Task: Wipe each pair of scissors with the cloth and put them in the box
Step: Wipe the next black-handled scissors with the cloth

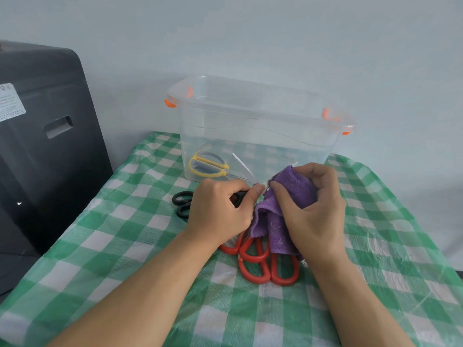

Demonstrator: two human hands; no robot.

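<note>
While a pair of black-handled scissors (pixel 240 194) is gripped at the handles by the left hand (pixel 218 209), fingers curled round them, one open blade (pixel 244 169) is seen pointing up-left toward the box. The 2nd blade is wrapped in the purple cloth (pixel 288 196), which is pinched round it by the right hand (pixel 313 211), thumb and fingers curled on the fabric. The clear plastic box (pixel 250 126) w/ orange latches is set at the far side of the table (pixel 125 246), which is covered by a green-and-white checked sheet. Yellow-handled scissors (pixel 208 164) are seen lying inside the box, near its left wall. A 2nd black-handled pair (pixel 181 202) lies on the table just left of the left hand. Red-handled scissors (pixel 265 261), approx. 2 pairs overlapping, lie beneath the hands, partly hidden by cloth. A dark cabinet (pixel 45 146) stands at left.
</note>
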